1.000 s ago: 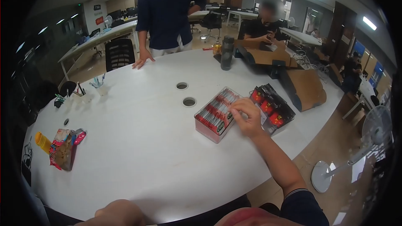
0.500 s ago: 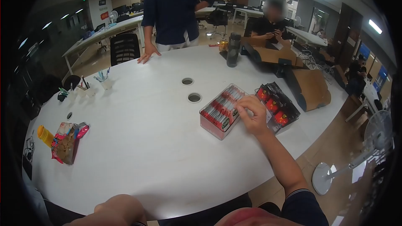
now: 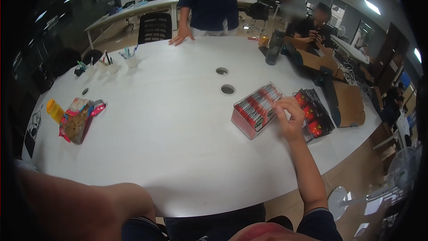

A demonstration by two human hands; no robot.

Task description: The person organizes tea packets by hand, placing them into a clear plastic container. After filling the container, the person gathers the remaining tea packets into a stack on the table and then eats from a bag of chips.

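My right hand is over the right edge of a clear box filled with red-and-white packets. Its thumb and fingertips are pinched together at the box's rim; what they hold, if anything, is too small to tell. Just right of this hand stands a dark box of black and red packets. At the lower left my left arm shows large and blurred, its hand hidden from view.
On the white table are a snack bag, a yellow container, pen cups, a dark bottle and opened cardboard boxes. A person stands across, one hand on the table; another sits behind the boxes.
The view has shifted, so the table's objects sit higher and mostly further right. My left arm has risen further into view. My right hand stays beside the clear box.
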